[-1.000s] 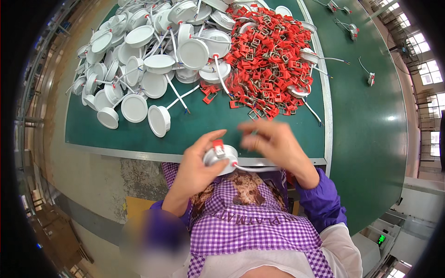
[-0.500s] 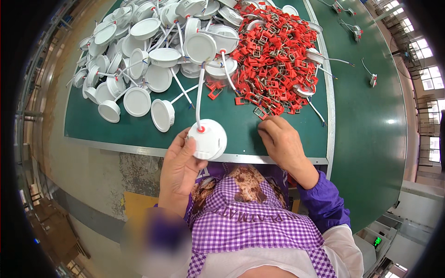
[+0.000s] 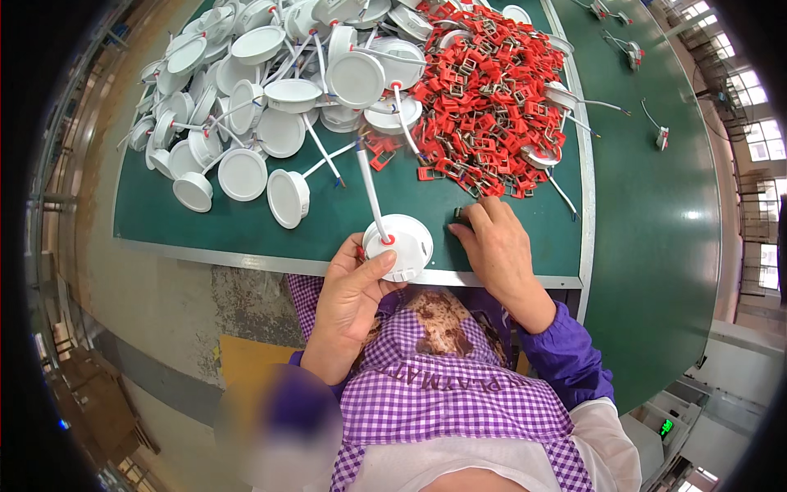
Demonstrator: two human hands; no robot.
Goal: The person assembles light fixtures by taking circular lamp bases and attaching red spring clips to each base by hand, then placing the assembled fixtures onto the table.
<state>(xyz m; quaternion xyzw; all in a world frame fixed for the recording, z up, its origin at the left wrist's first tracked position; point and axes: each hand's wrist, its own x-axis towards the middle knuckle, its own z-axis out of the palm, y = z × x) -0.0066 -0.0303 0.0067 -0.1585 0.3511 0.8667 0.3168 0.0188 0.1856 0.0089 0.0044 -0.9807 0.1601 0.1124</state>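
Note:
My left hand (image 3: 351, 297) grips a round white downlight (image 3: 412, 246) by its rim, thumb on top. Its back faces up, and a white cable (image 3: 370, 187) rises from a red grommet toward the pile. A bit of red shows between the left fingers; I cannot make out what it is. To the right, my right hand (image 3: 498, 246) is closed in a pinch just below a heap of red clips with metal springs (image 3: 492, 98). A small metal part of a clip (image 3: 459, 212) shows at its fingertips; the rest is hidden by the fingers.
Many white downlights (image 3: 242, 174) with cables are piled on the green table (image 3: 164, 225) at the far left. A few lie among the red clips' right edge (image 3: 541, 156). Beyond a metal rail (image 3: 585, 205), a second green surface (image 3: 648, 271) holds small wired parts (image 3: 661, 138).
My left hand has brought the downlight right and slightly nearer, closer to my right hand. My right hand has drawn slightly away from the heap, with a clip part showing at its fingertips.

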